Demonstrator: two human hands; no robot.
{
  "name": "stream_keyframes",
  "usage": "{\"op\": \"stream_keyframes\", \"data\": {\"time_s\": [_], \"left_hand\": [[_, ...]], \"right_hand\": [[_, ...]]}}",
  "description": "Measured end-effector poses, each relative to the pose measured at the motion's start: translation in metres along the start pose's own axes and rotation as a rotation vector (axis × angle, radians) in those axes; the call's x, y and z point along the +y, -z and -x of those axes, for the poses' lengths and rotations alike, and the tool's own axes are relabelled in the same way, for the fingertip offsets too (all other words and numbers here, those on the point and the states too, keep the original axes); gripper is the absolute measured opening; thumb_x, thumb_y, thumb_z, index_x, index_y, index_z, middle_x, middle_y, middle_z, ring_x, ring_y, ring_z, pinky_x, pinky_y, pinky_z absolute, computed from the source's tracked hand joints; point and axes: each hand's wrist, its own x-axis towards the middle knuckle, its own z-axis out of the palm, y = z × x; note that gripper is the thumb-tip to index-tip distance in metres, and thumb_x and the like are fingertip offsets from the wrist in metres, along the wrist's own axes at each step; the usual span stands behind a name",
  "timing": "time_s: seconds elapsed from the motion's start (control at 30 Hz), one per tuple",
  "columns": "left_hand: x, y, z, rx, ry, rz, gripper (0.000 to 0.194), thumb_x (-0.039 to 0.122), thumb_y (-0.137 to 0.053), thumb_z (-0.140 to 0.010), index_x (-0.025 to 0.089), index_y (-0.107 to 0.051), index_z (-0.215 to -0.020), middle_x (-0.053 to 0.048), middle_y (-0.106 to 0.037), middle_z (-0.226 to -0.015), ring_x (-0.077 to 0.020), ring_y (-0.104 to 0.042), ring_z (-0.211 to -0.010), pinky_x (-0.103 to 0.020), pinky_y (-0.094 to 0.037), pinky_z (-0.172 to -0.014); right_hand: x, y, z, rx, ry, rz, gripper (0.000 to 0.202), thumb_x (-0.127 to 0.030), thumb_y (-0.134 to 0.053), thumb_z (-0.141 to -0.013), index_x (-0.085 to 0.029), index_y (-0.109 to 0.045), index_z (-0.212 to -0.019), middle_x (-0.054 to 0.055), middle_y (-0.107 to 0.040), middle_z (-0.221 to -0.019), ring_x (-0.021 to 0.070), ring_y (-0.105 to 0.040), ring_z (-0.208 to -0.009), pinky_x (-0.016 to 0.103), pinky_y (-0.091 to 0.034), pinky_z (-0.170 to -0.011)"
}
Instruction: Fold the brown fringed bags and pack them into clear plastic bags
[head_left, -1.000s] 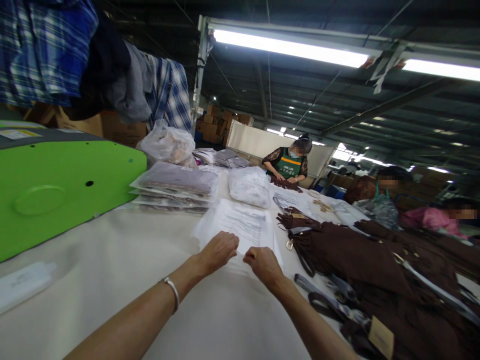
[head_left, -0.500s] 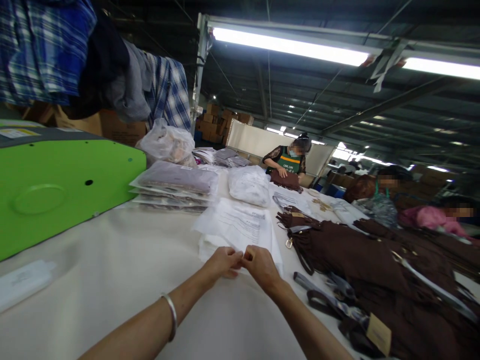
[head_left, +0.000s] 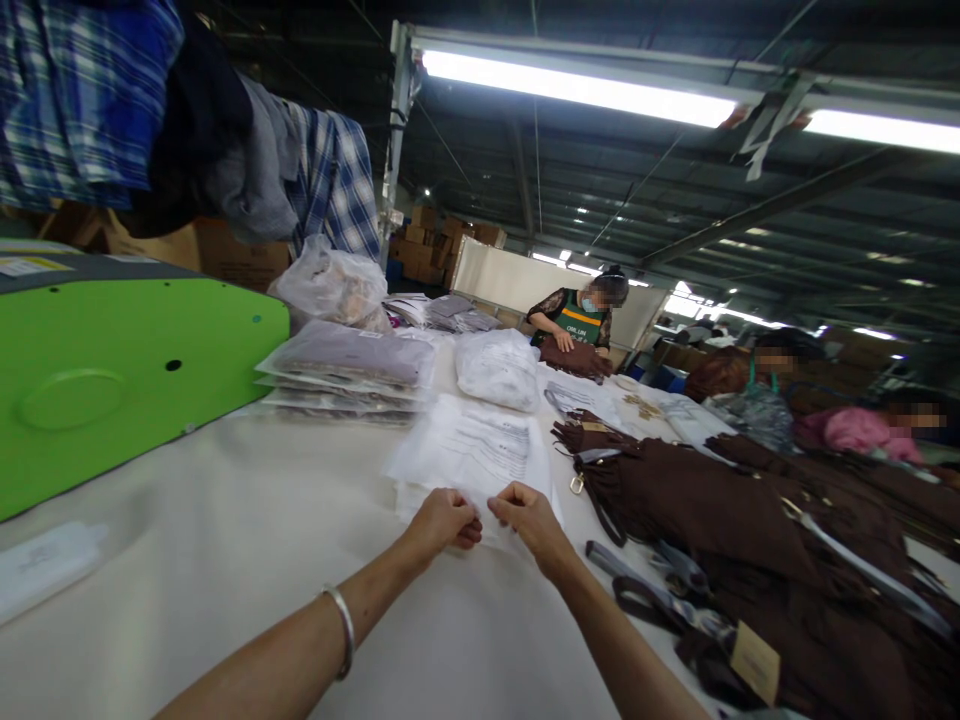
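At the near edge of the printed plastic bag (head_left: 480,455), left hand (head_left: 442,520) and right hand (head_left: 529,515), fingers pinched shut on it.

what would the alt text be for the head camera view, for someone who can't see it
Both bare hands, the left hand and the right hand, pinch the near edge of a stack of clear printed plastic bags on a cream table. Brown garments lie to the right, a green machine to the left, and other people work at the far end.
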Motion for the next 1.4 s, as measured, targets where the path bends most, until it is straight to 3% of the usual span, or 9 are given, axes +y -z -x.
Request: {"op": "stream_keyframes", "data": {"time_s": [0.23, 0.43, 0.6, 0.7, 0.8, 0.93, 1.07, 1.23, 1.4], "left_hand": [[0.021, 0.006, 0.039, -0.046, -0.077, -0.551, 0.029, 0.027, -0.067, -0.082, 0.016, -0.059, -0.057, 0.001, -0.060, -0.050, -0.0185, -0.063, -0.052, -0.033, -0.052, -0.058], [0.061, 0.000, 0.058, 0.221, -0.480, -0.935, 0.023, 0.018, -0.051, -0.087, 0.020, -0.063, -0.107, -0.012, -0.067, -0.113, -0.0301, -0.058, -0.111, -0.044, -0.042, -0.094], [0.044, 0.017, 0.026, 0.331, -0.471, -1.156, 0.020, 0.007, -0.049, -0.086, 0.011, -0.064, -0.098, -0.016, -0.068, -0.101, -0.0299, -0.061, -0.101, -0.044, -0.044, -0.088], [0.023, 0.042, 0.019, 0.397, -0.437, -1.230, 0.026, 0.003, -0.040, -0.089, 0.011, -0.064, -0.094, -0.015, -0.068, -0.095, -0.0281, -0.061, -0.097, -0.044, -0.045, -0.085], [0.009, 0.058, 0.025, 0.437, -0.453, -1.262, 0.024, 0.004, -0.046, -0.086, 0.012, -0.062, -0.101, -0.017, -0.065, -0.106, -0.0297, -0.058, -0.106, -0.046, -0.041, -0.091], [0.007, 0.041, 0.030, 0.384, -0.592, -1.247, 0.050, 0.021, -0.067, -0.078, 0.018, -0.052, -0.125, -0.013, -0.051, -0.136, -0.0302, -0.040, -0.131, -0.047, -0.026, -0.110], [0.011, 0.024, 0.023, 0.323, -0.622, -1.201, 0.019, 0.009, -0.052, -0.086, 0.017, -0.064, -0.099, -0.009, -0.068, -0.103, -0.0239, -0.058, -0.107, -0.041, -0.037, -0.099], [-0.003, 0.071, 0.040, 0.431, -0.432, -1.038, 0.013, 0.011, -0.050, -0.092, 0.013, -0.063, -0.091, -0.007, -0.066, -0.096, -0.0241, -0.059, -0.100, -0.046, -0.040, -0.095], [-0.037, 0.111, 0.081, 0.541, -0.152, -0.725, 0.012, 0.024, -0.053, -0.093, 0.015, -0.060, -0.096, -0.004, -0.062, -0.093, -0.0205, -0.060, -0.088, -0.042, -0.048, -0.083]], "right_hand": [[0.001, 0.005, -0.006, 0.210, -0.005, 0.261, 0.018, -0.031, -0.034, -0.093, -0.021, -0.044, -0.082, 0.003, -0.065, -0.070, 0.0166, -0.061, -0.062, 0.025, -0.037, -0.055], [-0.006, -0.008, 0.005, 0.161, 0.113, 0.644, 0.013, -0.029, -0.038, -0.098, -0.021, -0.048, -0.097, 0.004, -0.069, -0.077, 0.0208, -0.066, -0.069, 0.027, -0.028, -0.055], [-0.019, -0.008, 0.016, 0.023, 0.206, 0.849, 0.018, -0.040, -0.057, -0.092, -0.024, -0.052, -0.099, 0.002, -0.072, -0.088, 0.0219, -0.069, -0.079, 0.026, -0.033, -0.058], [-0.014, 0.004, 0.023, -0.051, 0.194, 0.955, 0.012, -0.028, -0.065, -0.086, -0.023, -0.056, -0.092, 0.004, -0.073, -0.091, 0.0226, -0.070, -0.079, 0.026, -0.034, -0.059], [-0.007, 0.014, 0.031, -0.076, 0.161, 1.010, 0.003, -0.019, -0.057, -0.090, -0.020, -0.058, -0.092, 0.007, -0.073, -0.088, 0.0230, -0.070, -0.077, 0.026, -0.034, -0.058], [-0.014, 0.005, 0.041, -0.094, 0.215, 0.998, 0.008, -0.020, -0.051, -0.093, -0.022, -0.058, -0.094, 0.005, -0.072, -0.091, 0.0217, -0.069, -0.079, 0.026, -0.034, -0.058], [-0.025, -0.005, 0.049, -0.086, 0.255, 0.946, 0.008, -0.020, -0.053, -0.091, -0.025, -0.058, -0.094, 0.002, -0.071, -0.091, 0.0201, -0.068, -0.079, 0.026, -0.032, -0.058], [0.000, 0.037, 0.070, 0.067, 0.065, 0.808, 0.018, -0.005, -0.051, -0.082, -0.021, -0.058, -0.082, 0.005, -0.068, -0.080, 0.0217, -0.065, -0.069, 0.029, -0.026, -0.057], [0.040, 0.059, 0.103, 0.256, -0.179, 0.439, 0.014, -0.018, -0.064, -0.068, -0.022, -0.050, -0.069, 0.000, -0.057, -0.061, 0.0202, -0.055, -0.061, 0.029, -0.027, -0.057]]}}
